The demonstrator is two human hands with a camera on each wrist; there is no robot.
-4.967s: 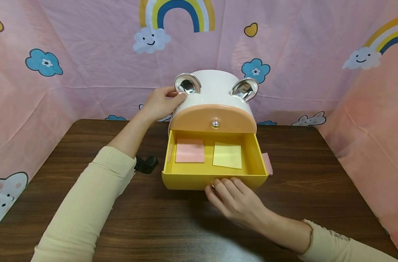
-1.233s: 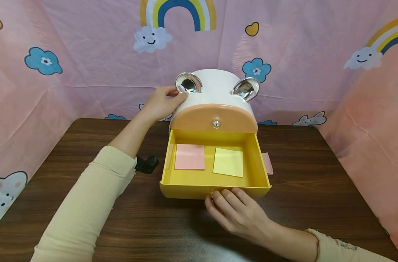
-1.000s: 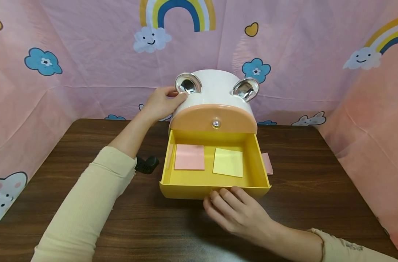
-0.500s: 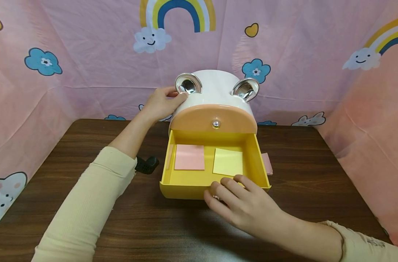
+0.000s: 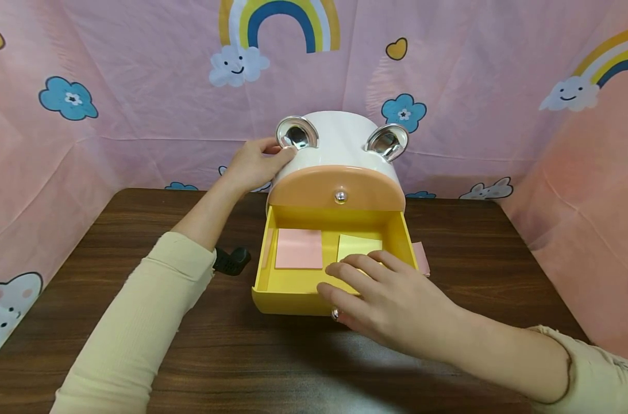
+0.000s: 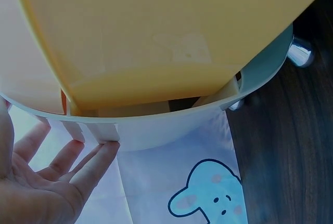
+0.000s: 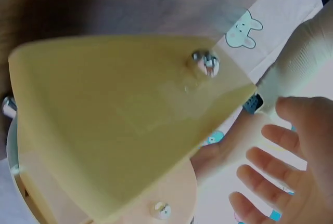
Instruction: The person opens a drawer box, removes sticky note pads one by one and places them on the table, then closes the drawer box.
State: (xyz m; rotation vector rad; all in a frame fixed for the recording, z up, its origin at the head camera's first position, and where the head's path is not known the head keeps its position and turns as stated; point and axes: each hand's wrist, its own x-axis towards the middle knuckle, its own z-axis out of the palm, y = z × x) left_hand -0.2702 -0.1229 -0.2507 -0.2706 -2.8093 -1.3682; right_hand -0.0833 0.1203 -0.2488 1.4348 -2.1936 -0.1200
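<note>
A white storage box (image 5: 345,135) with two silver ears stands on the table, its yellow lower drawer (image 5: 288,303) pulled out. Inside lie a pink sticky note pad (image 5: 299,248) and a pale yellow one (image 5: 359,244), the latter partly behind my right hand (image 5: 396,305). That hand hovers over the drawer's front edge, fingers spread and holding nothing, just above the silver knob (image 5: 335,314). In the right wrist view the knob (image 7: 206,64) is free of the fingers. My left hand (image 5: 254,164) rests against the box's left side below one ear; its fingertips (image 6: 110,148) touch the wall.
An orange upper drawer front (image 5: 305,190) with its own knob is closed. Pink paper slips (image 5: 420,257) lie on the table (image 5: 210,345) right of the drawer. A patterned pink cloth (image 5: 153,103) hangs around the back and sides. A black device (image 5: 231,260) sits at my left wrist.
The drawer came farther out toward me, then stopped. My right hand has since let go of its knob, risen and spread over the front edge. The left hand stays in place.
</note>
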